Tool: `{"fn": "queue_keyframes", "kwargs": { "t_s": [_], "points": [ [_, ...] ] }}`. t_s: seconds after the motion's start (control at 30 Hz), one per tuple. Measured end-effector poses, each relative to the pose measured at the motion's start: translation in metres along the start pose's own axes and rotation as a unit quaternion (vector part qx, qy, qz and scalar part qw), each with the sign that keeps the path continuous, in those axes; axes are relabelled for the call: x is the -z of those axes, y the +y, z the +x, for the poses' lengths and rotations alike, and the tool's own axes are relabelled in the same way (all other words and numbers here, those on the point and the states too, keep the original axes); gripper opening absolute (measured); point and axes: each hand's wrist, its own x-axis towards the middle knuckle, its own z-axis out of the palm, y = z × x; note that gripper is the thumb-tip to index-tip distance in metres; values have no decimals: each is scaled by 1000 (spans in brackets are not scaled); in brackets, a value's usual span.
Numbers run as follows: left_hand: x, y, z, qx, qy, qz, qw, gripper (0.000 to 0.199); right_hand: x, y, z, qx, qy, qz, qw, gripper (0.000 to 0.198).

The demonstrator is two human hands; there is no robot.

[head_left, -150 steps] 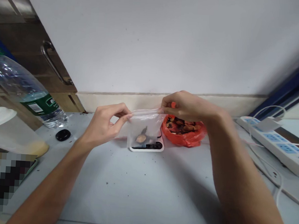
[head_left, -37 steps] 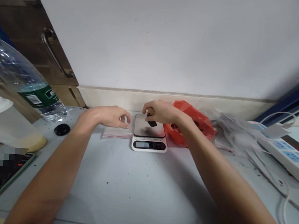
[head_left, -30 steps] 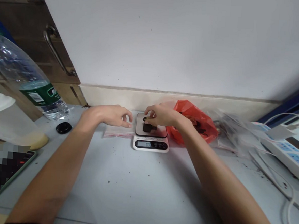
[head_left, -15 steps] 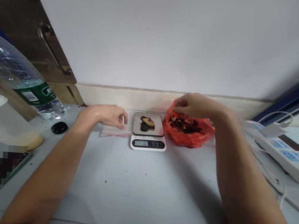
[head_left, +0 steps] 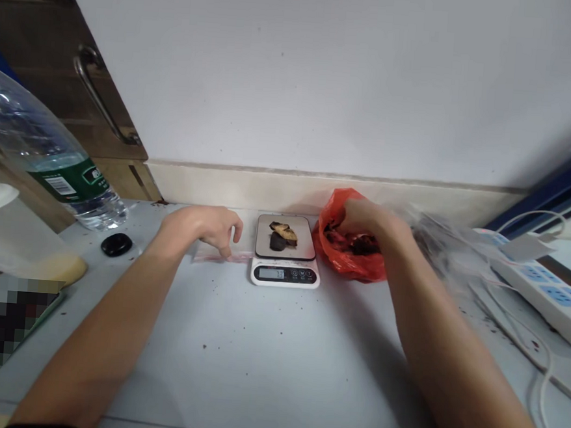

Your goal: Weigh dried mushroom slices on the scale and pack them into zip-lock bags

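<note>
A white digital kitchen scale (head_left: 285, 281) stands on the table, its small display lit. On its square plate lie several dried slices (head_left: 284, 236), dark and yellowish-brown, of a kind I cannot make out. To the right sits an open red plastic bag (head_left: 355, 266) holding dark dried pieces. My right hand (head_left: 363, 218) reaches down into it, its fingers hidden among the contents. Left of the scale, my left hand (head_left: 219, 227) hovers over flat clear plastic bags (head_left: 204, 253); thumb and index finger are apart, with nothing visible between them.
At the left are a large water bottle (head_left: 68, 166), a white-lidded container (head_left: 15, 234) and a round black lid (head_left: 116, 245). Clear plastic bags (head_left: 440, 244) with dark contents lie beyond my right forearm. A white power strip (head_left: 549, 291) with cables lies at the right; a wall stands behind.
My right hand has gone from the red bag's rim down into it. The scale's display has changed from 0.0 to another figure. My left hand has lowered slightly, its thumb pointing down.
</note>
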Motion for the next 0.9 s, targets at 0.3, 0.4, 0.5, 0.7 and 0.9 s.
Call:
{"fn": "queue_keyframes", "kwargs": {
  "t_s": [0.3, 0.4, 0.5, 0.7, 0.9],
  "points": [
    [-4, 3, 4, 36, -26, -2, 999, 29, 28, -8, -33, 122, 101, 70, 985, 24],
    [-5, 1, 5, 36, -25, -9, 999, 25, 21, -24, -33, 180, 83, 119, 973, 28],
    [-5, 0, 6, 40, -25, -10, 999, 23, 8, -37, -24, 182, 45, 109, 976, 31],
    [-6, 3, 7, 35, -22, -4, 999, 18, 3, -35, -15, 197, 20, 135, 971, 27],
    [-8, 2, 8, 35, -15, -10, 999, 14, 16, -19, -19, 192, 134, 165, 958, 21]
  ]
}}
